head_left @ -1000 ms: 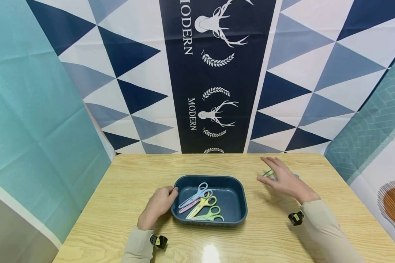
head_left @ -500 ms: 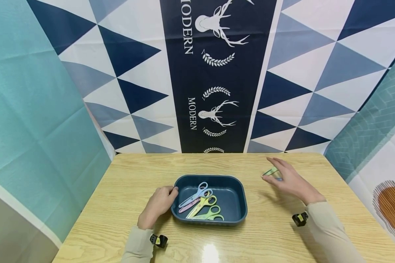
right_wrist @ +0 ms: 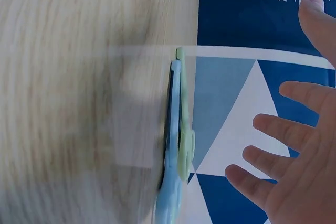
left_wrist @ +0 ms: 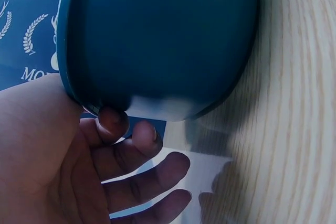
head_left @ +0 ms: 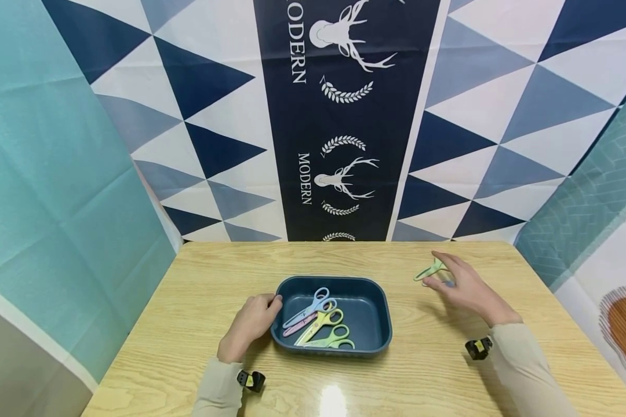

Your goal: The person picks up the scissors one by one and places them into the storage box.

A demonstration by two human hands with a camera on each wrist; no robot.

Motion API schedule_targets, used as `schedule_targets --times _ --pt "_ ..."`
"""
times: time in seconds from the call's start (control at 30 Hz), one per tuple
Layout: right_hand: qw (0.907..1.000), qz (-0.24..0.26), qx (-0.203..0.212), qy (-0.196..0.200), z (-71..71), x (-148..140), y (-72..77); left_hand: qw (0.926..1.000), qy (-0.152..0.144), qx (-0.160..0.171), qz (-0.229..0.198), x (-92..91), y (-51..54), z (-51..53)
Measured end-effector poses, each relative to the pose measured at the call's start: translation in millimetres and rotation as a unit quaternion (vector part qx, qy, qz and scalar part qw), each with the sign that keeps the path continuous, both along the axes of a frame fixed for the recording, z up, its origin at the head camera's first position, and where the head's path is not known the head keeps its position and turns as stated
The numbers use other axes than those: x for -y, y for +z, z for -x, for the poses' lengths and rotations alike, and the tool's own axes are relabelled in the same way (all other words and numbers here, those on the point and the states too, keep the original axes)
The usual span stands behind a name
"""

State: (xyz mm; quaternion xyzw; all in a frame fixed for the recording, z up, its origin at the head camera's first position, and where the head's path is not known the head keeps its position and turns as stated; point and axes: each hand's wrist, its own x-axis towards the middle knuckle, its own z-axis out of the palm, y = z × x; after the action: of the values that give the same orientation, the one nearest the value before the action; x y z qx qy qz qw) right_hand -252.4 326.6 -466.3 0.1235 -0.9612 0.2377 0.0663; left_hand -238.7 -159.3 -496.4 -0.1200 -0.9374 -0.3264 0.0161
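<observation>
A dark blue rectangular bin [head_left: 367, 321] stands on the table. My left hand [head_left: 253, 324] holds its left end, thumb at the rim; in the left wrist view, the lower fingers are loosely bent beneath the bin's end wall [left_wrist: 163, 40]. Blue scissors [head_left: 313, 310], pink scissors [head_left: 298, 326], yellow scissors [head_left: 320, 324] and light green scissors [head_left: 334, 339] lie inside its left half. Over the table's right side, my right hand [head_left: 466, 286] hovers with fingers spread. Below it lie another green pair of scissors [right_wrist: 184, 103] and a blue pair [right_wrist: 172, 119], side by side, apart from the fingers.
The wooden table [head_left: 198, 278] ends at a patterned cloth backdrop [head_left: 339, 191] along its far edge. Teal cloth [head_left: 57, 174] hangs at the left. A small black wrist camera [head_left: 478, 348] sits at the right sleeve, another camera [head_left: 251, 381] at the left.
My right hand has drawn back a little to the right, so more of the green scissors shows. The left hand and the bin have stayed put.
</observation>
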Motion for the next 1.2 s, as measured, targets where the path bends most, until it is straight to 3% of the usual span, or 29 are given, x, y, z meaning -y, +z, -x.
schedule_targets --times 0.57,1.2 --pt "0.9997 0.011 0.006 -0.023 -7.2 -25 -12.2 0.9999 0.003 0.009 -0.013 0.6 -2.8 -2.1" --pt "0.9981 0.017 0.041 -0.043 -9.3 -52 -9.5 1.0 0.0 0.001 -0.009 0.6 0.2 -1.3"
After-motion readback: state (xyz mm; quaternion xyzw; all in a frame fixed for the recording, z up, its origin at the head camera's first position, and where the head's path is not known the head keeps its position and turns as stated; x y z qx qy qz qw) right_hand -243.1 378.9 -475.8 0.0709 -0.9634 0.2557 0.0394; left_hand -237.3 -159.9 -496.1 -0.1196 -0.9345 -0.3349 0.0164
